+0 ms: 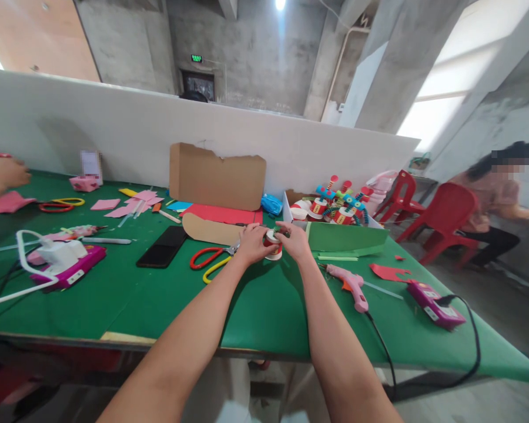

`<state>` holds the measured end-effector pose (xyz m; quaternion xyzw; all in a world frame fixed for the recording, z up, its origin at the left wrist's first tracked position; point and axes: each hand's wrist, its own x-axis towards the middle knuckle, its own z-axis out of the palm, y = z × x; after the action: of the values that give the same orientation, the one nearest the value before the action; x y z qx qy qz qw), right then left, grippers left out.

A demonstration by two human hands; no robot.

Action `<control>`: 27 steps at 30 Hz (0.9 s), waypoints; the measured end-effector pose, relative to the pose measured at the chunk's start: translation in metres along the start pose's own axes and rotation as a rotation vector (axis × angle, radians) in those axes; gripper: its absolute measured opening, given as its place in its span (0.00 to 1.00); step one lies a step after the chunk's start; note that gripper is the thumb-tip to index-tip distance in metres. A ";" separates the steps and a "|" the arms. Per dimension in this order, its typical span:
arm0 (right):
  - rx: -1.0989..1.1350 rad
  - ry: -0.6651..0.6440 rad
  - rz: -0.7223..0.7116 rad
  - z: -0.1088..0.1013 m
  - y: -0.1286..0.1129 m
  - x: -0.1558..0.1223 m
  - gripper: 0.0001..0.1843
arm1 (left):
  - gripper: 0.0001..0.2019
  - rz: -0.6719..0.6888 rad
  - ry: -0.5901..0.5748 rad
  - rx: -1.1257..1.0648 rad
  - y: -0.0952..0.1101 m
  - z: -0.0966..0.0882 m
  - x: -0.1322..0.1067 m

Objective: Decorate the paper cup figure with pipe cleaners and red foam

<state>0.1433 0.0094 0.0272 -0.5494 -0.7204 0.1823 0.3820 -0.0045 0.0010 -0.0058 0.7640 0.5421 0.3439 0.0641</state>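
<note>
Both my hands meet over the green table [264,311] around a small paper cup [273,245] with a red and white band. My left hand [252,244] wraps its fingers round the cup's left side. My right hand [294,239] pinches the cup's top right edge. Red and yellow scissors [211,260] lie just left of my left hand. A pink glue gun [351,285] lies to the right of my right forearm, its black cord running off the table's front edge.
A black phone [163,247], cardboard sheets [216,176], red and pink paper pieces, and a box of finished cup figures [335,208] sit further back. Pink power strips [436,302] lie at both sides. Another person's hand [4,173] is far left; a person sits far right by red chairs [445,217].
</note>
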 end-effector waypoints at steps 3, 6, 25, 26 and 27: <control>0.012 -0.003 -0.007 0.000 0.000 -0.001 0.21 | 0.22 -0.005 -0.002 -0.003 0.000 0.000 0.000; 0.063 0.025 -0.021 -0.004 0.000 -0.002 0.23 | 0.22 -0.007 -0.002 -0.006 -0.001 0.000 -0.001; -0.254 -0.082 -0.159 -0.007 0.007 -0.021 0.31 | 0.23 0.163 0.029 -0.022 -0.026 -0.005 -0.002; -0.259 -0.072 -0.158 -0.007 0.008 -0.021 0.31 | 0.24 0.178 0.032 -0.036 -0.028 -0.006 -0.002; -0.256 -0.061 -0.154 -0.006 0.008 -0.021 0.32 | 0.26 0.188 0.043 -0.045 -0.029 -0.007 -0.002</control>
<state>0.1553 -0.0084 0.0181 -0.5310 -0.7891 0.0757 0.2993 -0.0318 0.0087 -0.0147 0.8023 0.4615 0.3768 0.0372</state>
